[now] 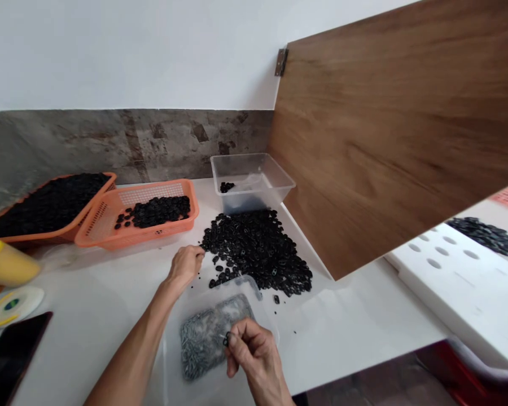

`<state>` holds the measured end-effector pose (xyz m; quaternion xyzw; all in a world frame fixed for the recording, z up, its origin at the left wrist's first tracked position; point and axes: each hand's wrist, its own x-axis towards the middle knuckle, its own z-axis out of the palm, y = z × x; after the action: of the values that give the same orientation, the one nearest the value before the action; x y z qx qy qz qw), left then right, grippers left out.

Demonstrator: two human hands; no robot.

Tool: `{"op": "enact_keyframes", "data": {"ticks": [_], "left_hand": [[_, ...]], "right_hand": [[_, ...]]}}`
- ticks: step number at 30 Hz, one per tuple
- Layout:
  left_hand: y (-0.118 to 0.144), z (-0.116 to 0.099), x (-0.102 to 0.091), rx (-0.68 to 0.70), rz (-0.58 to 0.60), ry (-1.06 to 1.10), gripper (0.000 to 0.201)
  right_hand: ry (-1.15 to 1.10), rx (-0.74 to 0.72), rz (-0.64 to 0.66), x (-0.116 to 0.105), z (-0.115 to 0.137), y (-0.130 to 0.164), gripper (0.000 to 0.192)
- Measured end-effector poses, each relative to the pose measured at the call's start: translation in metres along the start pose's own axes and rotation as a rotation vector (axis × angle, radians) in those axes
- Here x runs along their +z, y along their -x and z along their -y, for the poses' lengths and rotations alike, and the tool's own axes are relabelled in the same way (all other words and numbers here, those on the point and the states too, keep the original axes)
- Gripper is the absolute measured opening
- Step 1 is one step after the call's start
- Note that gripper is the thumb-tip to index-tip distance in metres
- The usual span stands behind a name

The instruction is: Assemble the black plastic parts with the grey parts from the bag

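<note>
Left hand reached forward, fingers curled together, right hand drawn close, fingertips pinched, both forearms bare

Both hands, the left hand and the right hand, are bare, without gloves, rings or watch; the left forearm at lower left shows no sleeve.

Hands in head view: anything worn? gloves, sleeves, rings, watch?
Both are bare. The left hand has no glove and its forearm shows no sleeve up to the frame edge. The right hand is also ungloved, with a bare wrist. No watch, strap or ring is visible on either, though the fingers are too small to rule out a thin ring.
</note>
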<state>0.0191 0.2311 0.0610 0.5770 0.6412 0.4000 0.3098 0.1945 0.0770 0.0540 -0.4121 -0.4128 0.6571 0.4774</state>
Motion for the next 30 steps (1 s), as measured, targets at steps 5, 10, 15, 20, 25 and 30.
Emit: {"op": "enact_keyframes", "data": {"ticks": [5, 10, 15, 20, 25, 30], "left_hand": [[-0.011, 0.011, 0.042, 0.014, 0.023, -0.019, 0.024], [-0.009, 0.017, 0.055, 0.007, 0.001, 0.032, 0.034], [-0.014, 0.009, 0.045, -0.062, 0.047, 0.117, 0.031], [0.01, -0.017, 0.019, -0.167, 0.124, 0.323, 0.016], [0.086, -0.034, -0.008, -0.247, 0.215, 0.562, 0.031], [0.138, -0.022, -0.022, -0.423, 0.248, 0.787, 0.028]], "right_hand": [[0.004, -0.004, 0.054, -0.007, -0.002, 0.001, 0.043], [-0.014, 0.012, 0.085, -0.011, -0.001, -0.001, 0.042], [-0.017, 0.007, 0.075, -0.01, 0.0, -0.005, 0.042], [-0.012, -0.048, 0.006, -0.013, 0.01, -0.012, 0.038], [-0.051, -0.111, -0.015, -0.014, 0.018, -0.019, 0.031], [-0.119, -0.05, 0.062, -0.001, 0.012, -0.014, 0.029]]}}
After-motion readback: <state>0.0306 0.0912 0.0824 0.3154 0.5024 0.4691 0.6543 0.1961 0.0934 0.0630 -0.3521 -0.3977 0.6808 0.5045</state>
